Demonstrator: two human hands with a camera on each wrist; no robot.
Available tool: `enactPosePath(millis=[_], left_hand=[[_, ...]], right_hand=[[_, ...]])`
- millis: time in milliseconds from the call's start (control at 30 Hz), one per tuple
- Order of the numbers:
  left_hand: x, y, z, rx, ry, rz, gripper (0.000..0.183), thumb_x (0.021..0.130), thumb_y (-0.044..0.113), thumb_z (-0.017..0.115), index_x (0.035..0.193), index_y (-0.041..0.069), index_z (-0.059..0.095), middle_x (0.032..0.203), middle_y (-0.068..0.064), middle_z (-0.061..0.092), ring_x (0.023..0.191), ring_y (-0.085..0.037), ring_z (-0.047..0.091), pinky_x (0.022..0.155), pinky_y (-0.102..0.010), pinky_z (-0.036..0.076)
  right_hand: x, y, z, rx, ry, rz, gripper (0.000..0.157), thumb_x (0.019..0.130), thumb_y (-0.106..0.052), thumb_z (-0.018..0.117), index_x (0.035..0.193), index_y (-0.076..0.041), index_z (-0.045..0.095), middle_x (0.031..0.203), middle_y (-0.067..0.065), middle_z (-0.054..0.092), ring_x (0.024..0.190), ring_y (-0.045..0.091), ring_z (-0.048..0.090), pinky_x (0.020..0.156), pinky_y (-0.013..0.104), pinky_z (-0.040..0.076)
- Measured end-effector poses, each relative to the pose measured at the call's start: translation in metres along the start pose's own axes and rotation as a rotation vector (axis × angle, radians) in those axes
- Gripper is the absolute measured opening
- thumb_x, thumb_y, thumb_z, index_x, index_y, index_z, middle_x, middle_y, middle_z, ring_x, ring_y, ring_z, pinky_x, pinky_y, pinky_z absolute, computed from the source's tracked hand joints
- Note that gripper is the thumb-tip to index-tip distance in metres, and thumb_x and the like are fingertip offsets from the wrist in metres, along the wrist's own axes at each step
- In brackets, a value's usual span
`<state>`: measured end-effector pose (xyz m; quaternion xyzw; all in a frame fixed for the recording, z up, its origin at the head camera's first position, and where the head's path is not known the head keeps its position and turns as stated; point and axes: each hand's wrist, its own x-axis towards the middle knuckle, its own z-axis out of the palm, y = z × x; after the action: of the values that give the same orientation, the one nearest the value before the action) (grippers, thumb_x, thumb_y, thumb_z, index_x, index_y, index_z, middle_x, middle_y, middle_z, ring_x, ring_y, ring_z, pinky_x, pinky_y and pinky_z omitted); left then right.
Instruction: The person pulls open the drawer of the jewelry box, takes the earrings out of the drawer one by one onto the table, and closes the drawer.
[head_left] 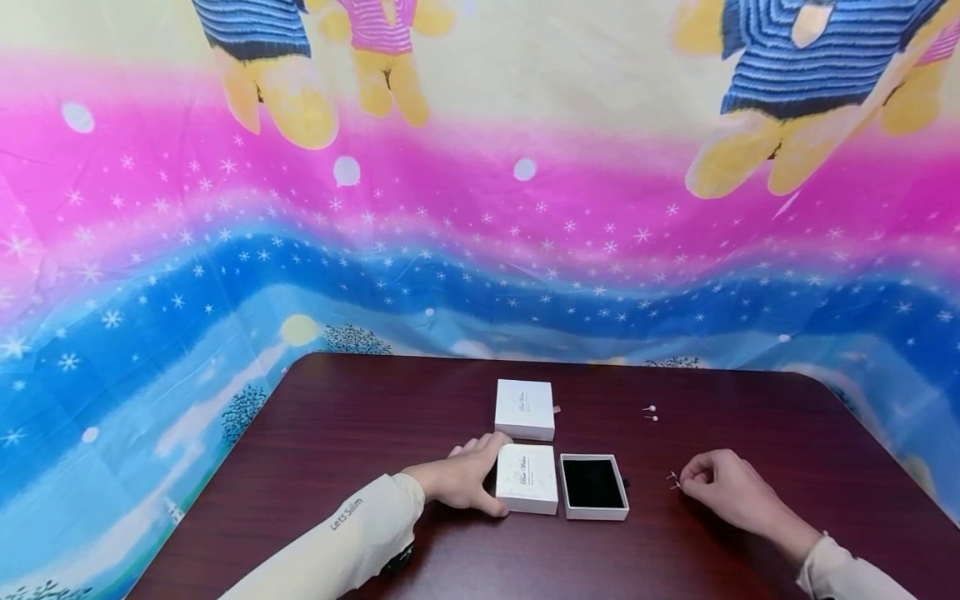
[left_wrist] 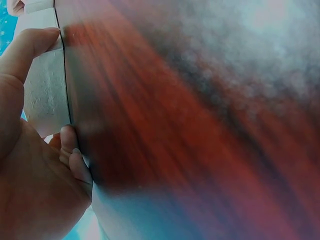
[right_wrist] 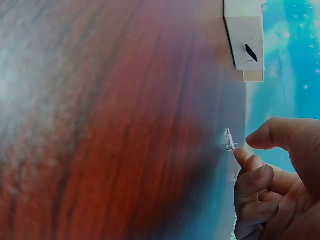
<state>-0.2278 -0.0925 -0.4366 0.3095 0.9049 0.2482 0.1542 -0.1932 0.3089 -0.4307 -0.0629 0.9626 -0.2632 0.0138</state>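
My left hand (head_left: pixel 465 479) (left_wrist: pixel 35 175) grips the left side of a white box lid (head_left: pixel 527 479) (left_wrist: pixel 45 95) that lies flat on the dark wooden table (head_left: pixel 360 433), with the thumb on its near edge and fingers on its far edge. Right beside the lid sits an open white box with a black lining (head_left: pixel 594 486) (right_wrist: pixel 246 37). My right hand (head_left: pixel 723 487) (right_wrist: pixel 275 185) rests on the table with fingers curled. Its thumb and forefinger are apart, and the forefinger tip touches a tiny pair of earring pieces (head_left: pixel 672 479) (right_wrist: pixel 229 141).
A second closed white box (head_left: pixel 525 408) lies just behind the lid. Two small pearl studs (head_left: pixel 650 412) lie on the table at the back right. A bright printed cloth (head_left: pixel 480 250) hangs behind the table's rounded far edge.
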Motion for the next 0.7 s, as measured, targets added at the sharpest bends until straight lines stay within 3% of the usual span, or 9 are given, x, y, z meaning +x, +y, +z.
enactPosePath(millis=[367, 700], left_hand=[[0.000, -0.001, 0.000, 0.006, 0.003, -0.001, 0.078, 0.074, 0.035, 0.085, 0.135, 0.021, 0.037, 0.117, 0.008, 0.049, 0.100, -0.009, 0.040, 0.086, -0.024, 0.031], [0.000, -0.001, 0.002, 0.012, 0.004, 0.006, 0.079, 0.074, 0.034, 0.085, 0.135, 0.021, 0.037, 0.117, 0.008, 0.049, 0.099, -0.009, 0.040, 0.085, -0.024, 0.031]], right_hand=[[-0.002, -0.009, -0.007, 0.000, 0.039, -0.043, 0.007, 0.088, -0.015, 0.069, 0.084, -0.014, 0.074, 0.064, -0.009, 0.054, 0.055, 0.000, 0.040, 0.060, 0.022, 0.034], [-0.002, -0.018, -0.010, 0.009, 0.026, -0.041, 0.010, 0.092, -0.019, 0.068, 0.088, -0.016, 0.077, 0.070, -0.005, 0.064, 0.056, 0.001, 0.043, 0.058, 0.023, 0.036]])
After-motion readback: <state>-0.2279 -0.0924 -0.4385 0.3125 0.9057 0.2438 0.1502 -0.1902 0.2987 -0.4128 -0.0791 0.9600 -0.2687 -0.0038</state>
